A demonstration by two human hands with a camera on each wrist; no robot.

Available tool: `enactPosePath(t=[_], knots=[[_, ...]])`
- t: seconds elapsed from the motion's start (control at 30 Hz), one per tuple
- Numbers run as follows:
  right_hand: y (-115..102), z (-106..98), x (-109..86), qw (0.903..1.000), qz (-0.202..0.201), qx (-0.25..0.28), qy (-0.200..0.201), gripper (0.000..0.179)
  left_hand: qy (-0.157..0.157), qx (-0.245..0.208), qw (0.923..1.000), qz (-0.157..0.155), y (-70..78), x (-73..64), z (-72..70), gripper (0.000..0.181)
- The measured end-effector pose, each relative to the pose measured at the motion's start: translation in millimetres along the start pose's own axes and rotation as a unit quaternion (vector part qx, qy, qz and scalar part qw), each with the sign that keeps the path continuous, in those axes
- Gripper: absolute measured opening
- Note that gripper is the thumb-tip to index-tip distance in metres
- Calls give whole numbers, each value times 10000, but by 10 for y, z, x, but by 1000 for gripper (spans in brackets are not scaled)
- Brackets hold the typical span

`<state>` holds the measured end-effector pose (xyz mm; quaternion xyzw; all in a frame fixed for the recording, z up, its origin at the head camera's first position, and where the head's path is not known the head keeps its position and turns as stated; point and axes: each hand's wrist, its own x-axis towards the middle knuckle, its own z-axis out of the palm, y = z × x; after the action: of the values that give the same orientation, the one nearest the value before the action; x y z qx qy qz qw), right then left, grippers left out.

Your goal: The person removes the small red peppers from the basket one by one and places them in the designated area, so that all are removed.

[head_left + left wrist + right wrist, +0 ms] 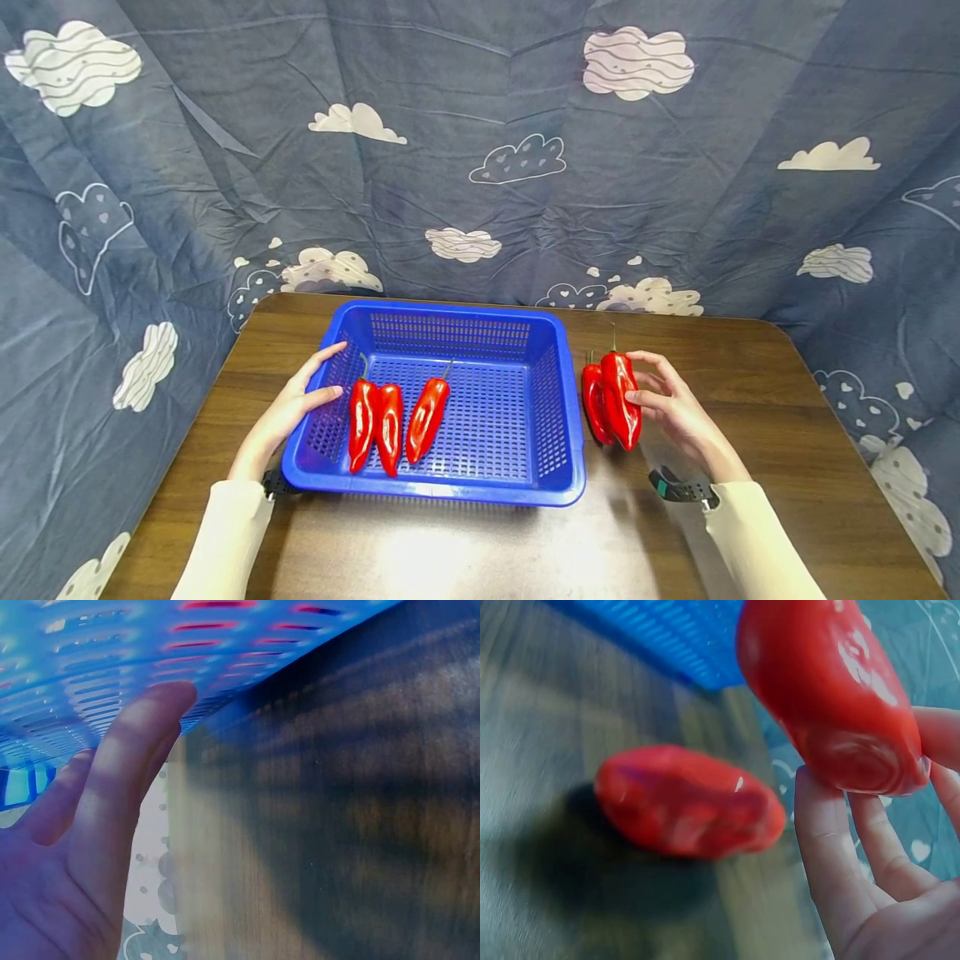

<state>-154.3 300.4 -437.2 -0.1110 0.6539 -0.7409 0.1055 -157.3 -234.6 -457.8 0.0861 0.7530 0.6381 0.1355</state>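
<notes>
My right hand (pixel 678 412) holds a glossy red chili pepper (pixel 622 404) between thumb and fingers, its stem pointing away. In the right wrist view this pepper (pixel 829 697) is raised above the table. Another red pepper (pixel 690 802) lies on the wood below it, partly covered by the held one in the head view. My left hand (pixel 288 412) grips the left side of a blue plastic basket (pixel 435 492), two fingertips showing over the rim. From the left wrist, a finger (pixel 139 742) is against its slotted wall. Three red peppers (pixel 427 421) lie in the basket's left half.
The brown wooden table (pixel 750 400) runs back to a dark blue cloud-print curtain (pixel 517 225). The basket's raised rim stands between the peppers inside it and the two on the right. A dark band (pixel 682 486) is on the right wrist.
</notes>
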Motion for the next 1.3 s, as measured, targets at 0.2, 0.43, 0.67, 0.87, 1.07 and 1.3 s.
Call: enactPosePath(t=[0.2,0.43,0.67,0.87,1.07,1.3], knots=[[64,-88,-43,9990,277,36,362,50,14,3,10000,-68,25,-10,7,62],[153,-153,-45,9977,397,81,547,49,38,92,9998,-151,33,-6,4,62],[245,-189,-14,9962,398,3,780,48,57,98,9999,-59,22,-1,3,62],[295,-234,3,9943,481,-169,940,47,38,128,9999,83,9,1,-7,62],[339,-261,26,9917,631,-336,1072,48,36,133,9999,69,11,0,-7,62],[383,-272,60,9872,773,-606,1254,48,48,94,9999,0,4,9,-2,62]])
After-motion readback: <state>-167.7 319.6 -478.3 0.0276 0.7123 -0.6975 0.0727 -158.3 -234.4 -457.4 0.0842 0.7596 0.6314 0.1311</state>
